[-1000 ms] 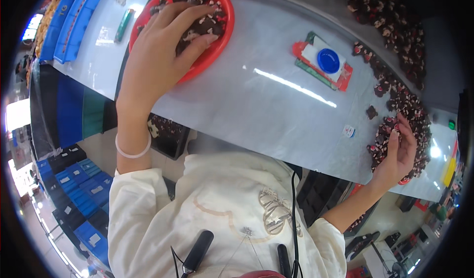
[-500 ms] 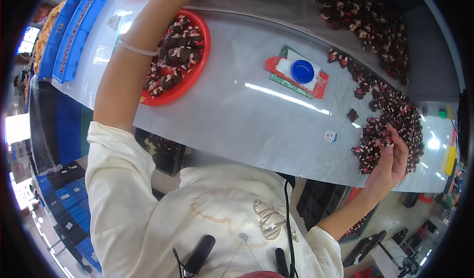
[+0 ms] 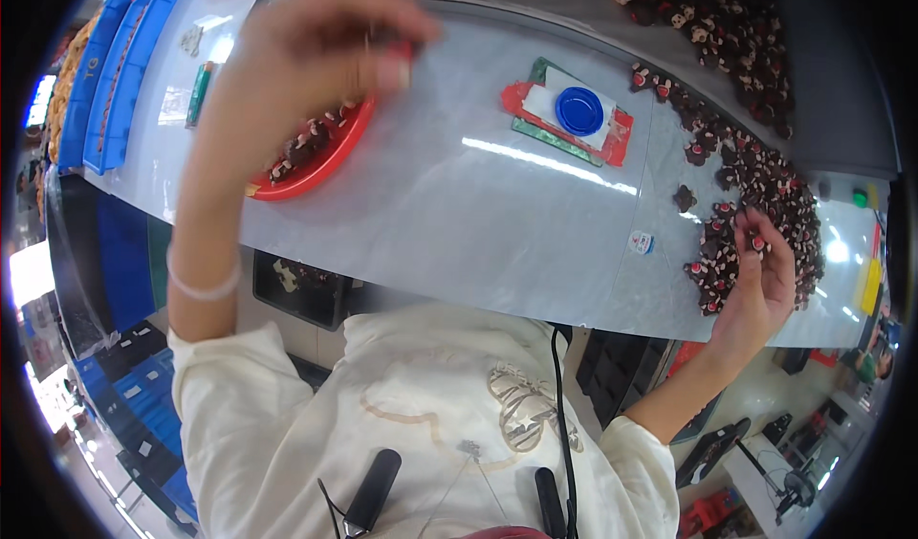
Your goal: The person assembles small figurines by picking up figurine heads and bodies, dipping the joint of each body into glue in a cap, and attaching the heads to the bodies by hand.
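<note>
Your left hand (image 3: 306, 51) is hovering raised and blurred above the red tray (image 3: 316, 171) of small dark pieces — fingers bunched together, though whether they are pinching anything cannot be told. Your right hand (image 3: 755, 276) is resting on the pile of dark pieces (image 3: 755, 190) at the grey table (image 3: 478, 214) edge — fingertips pinched on one piece.
</note>
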Motion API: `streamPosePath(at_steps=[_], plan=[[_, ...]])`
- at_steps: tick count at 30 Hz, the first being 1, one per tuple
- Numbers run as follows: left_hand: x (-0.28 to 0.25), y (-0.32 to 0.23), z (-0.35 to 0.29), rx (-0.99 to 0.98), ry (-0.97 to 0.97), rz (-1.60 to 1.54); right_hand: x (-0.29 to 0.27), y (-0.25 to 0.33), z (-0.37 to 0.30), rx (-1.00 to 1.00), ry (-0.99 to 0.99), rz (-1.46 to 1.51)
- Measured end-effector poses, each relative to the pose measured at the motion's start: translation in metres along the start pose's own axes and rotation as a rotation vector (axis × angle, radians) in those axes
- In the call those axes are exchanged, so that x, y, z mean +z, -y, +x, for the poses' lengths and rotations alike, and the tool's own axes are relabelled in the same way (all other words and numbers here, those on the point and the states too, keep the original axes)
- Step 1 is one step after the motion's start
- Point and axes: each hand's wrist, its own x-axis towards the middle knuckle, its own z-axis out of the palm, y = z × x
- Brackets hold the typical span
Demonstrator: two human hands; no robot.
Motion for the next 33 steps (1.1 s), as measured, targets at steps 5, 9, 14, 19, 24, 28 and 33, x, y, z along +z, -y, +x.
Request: streamPosePath(at_steps=[5, 9, 14, 19, 24, 28, 33], plan=[[0.061, -0.011, -0.051, -0.289, -0.025, -0.747, 0.024, 0.015, 0.008, 0.081, 0.129, 0.037], [0.101, 0.007, -0.072, -0.198, -0.058, -0.905, 0.048, 0.017, 0.014, -0.01, 0.323, 0.151], [0.123, -0.002, -0.066, -0.309, -0.17, -1.034, 0.059, 0.022, 0.014, 0.0, 0.422, 0.132], [0.119, 0.016, -0.069, -0.182, -0.065, -0.991, 0.073, 0.028, 0.017, 0.052, 0.446, 0.036], [0.123, 0.009, -0.067, -0.247, -0.109, -1.074, 0.084, 0.027, 0.023, -0.036, 0.468, -0.042], [0.12, 0.01, -0.066, -0.257, -0.118, -1.107, 0.092, 0.032, 0.031, -0.178, 0.539, -0.158], [0.123, 0.01, -0.066, -0.17, -0.096, -1.001, 0.096, 0.028, 0.046, -0.242, 0.628, -0.239]])
